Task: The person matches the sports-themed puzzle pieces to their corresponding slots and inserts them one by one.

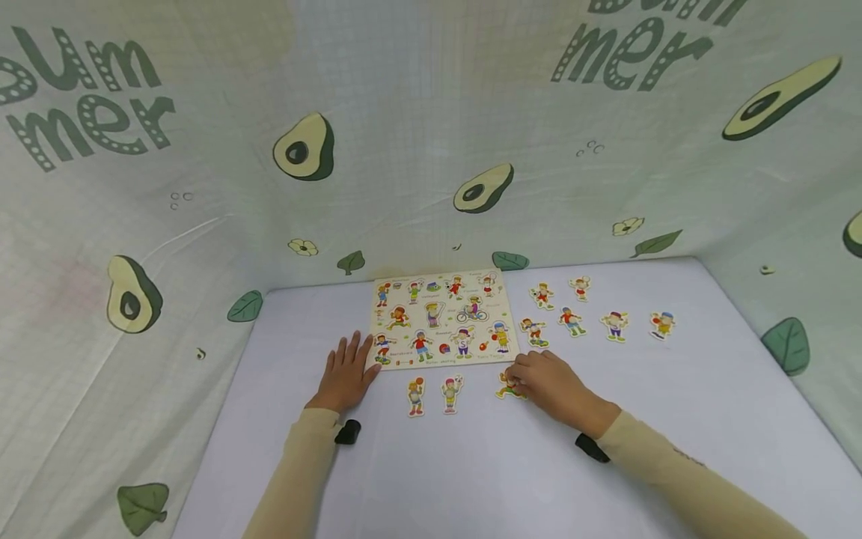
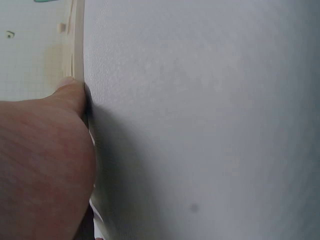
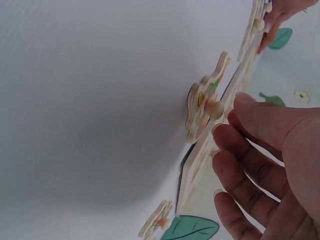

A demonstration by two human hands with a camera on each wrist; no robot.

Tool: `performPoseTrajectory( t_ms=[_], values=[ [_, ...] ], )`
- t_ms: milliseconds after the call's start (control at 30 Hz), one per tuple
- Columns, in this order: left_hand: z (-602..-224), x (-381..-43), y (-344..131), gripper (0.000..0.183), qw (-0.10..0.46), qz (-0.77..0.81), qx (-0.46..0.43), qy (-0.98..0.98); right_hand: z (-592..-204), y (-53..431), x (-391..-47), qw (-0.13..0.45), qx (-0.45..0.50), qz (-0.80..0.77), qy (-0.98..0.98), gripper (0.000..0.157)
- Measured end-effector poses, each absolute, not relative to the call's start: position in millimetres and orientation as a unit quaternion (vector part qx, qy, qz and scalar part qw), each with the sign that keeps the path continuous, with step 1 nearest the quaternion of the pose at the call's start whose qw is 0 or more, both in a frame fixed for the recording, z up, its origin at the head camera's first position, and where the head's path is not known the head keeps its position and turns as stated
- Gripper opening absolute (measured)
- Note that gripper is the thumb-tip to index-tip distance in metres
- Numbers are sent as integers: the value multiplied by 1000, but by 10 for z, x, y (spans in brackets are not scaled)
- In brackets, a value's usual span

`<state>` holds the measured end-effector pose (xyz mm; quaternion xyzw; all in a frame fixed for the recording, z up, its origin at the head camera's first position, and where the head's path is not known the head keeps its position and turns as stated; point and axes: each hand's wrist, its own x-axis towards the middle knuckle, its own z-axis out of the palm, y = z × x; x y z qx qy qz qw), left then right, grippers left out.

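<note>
A wooden puzzle board (image 1: pixel 444 360) printed with children playing sports lies at the table's back. My left hand (image 1: pixel 346 374) rests flat with fingers spread at its left edge, the thumb touching the corner. In front of the board's right part is a runner-shaped puzzle piece (image 1: pixel 503 391) with a round wooden knob (image 3: pixel 215 109). My right hand (image 1: pixel 552 388) hovers over that piece, fingers bent and a small gap between the fingertips and the knob. To the left of it lie a ball-player piece (image 1: pixel 415 398) and a pink-capped piece (image 1: pixel 451 395).
Several more figure pieces lie right of the board, among them a skateboarder piece (image 1: pixel 534 332), a roller-skater piece (image 1: pixel 572 322) and a blue-capped piece (image 1: pixel 663 325). A cloth (image 1: pixel 397 195) printed with avocados hangs behind and beside the white table (image 1: pixel 471 479).
</note>
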<state>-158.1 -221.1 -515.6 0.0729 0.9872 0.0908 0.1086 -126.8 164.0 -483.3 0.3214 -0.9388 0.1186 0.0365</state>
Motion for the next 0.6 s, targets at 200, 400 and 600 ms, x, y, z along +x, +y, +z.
performPoseTrajectory(
  t_ms=[200,400,600],
  values=[
    [-5195,-1585,-2223,66,113,87,70,987,-4855,1611,-1242,46,320,121,-938,21],
    [-5188,-1576,-2236,66,111,89,72,987,-4888,1586,-1270,49,315,112,-941,18],
    [-5149,-1564,-2223,65,108,94,75,987,-4896,1568,-1280,36,303,107,-946,16]
  ],
)
